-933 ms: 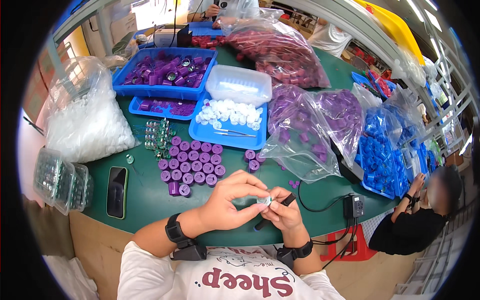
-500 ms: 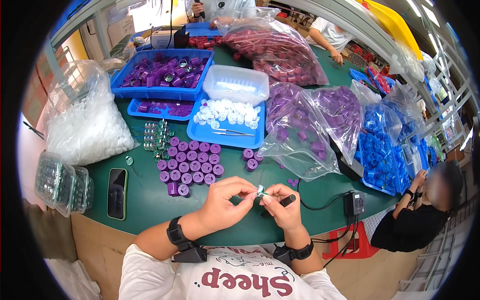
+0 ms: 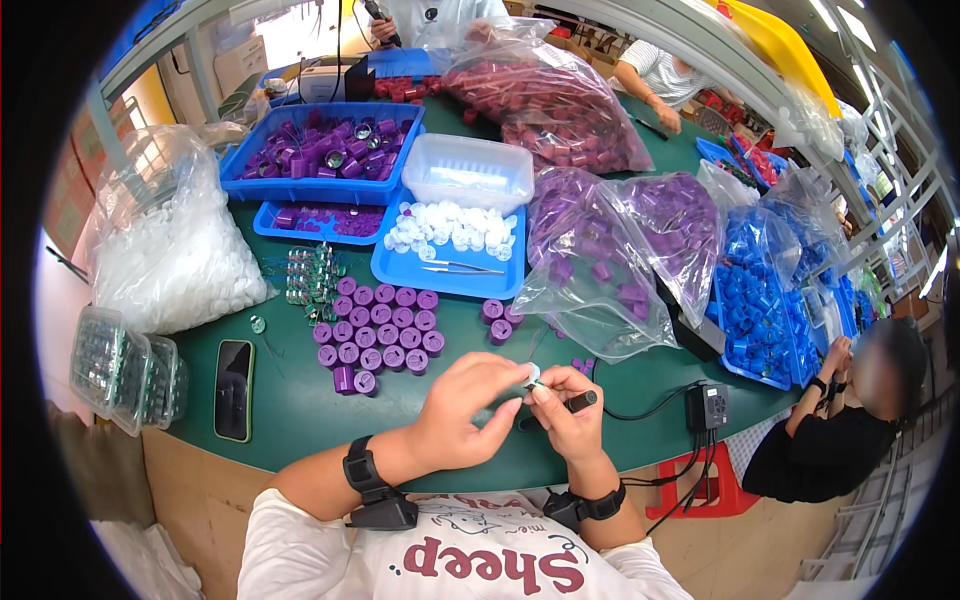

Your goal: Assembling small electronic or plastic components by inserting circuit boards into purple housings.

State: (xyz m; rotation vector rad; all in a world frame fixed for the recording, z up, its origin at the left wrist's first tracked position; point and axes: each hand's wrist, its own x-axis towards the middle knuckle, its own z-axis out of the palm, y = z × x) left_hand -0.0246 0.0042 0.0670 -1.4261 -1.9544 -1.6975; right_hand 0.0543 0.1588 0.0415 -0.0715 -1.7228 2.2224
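Note:
At the table's near edge, my right hand [image 3: 568,418] pinches a small round circuit board piece [image 3: 531,376], pale on top with a green edge, between thumb and fingers. A dark cylindrical tool handle [image 3: 580,401] sticks out of the same hand; its other end is hidden. My left hand [image 3: 463,412] has its thumb and index finger apart, the index fingertip at the piece's upper side. Rows of purple cups [image 3: 384,330] stand just beyond my left hand. Behind them lies a blue tray [image 3: 400,270] of clear round caps and metal tweezers [image 3: 460,268].
Bags of purple parts [image 3: 590,240] lie beyond my right hand. A bundle of green circuit boards [image 3: 312,275], a phone [image 3: 234,390] and clear plastic boxes [image 3: 130,370] are to the left. A black cabled box [image 3: 708,405] sits at the right edge. Other people work around the table.
My left thumb has come away from the small round piece and its fingers have spread. My right hand still holds the piece, which has tilted a little.

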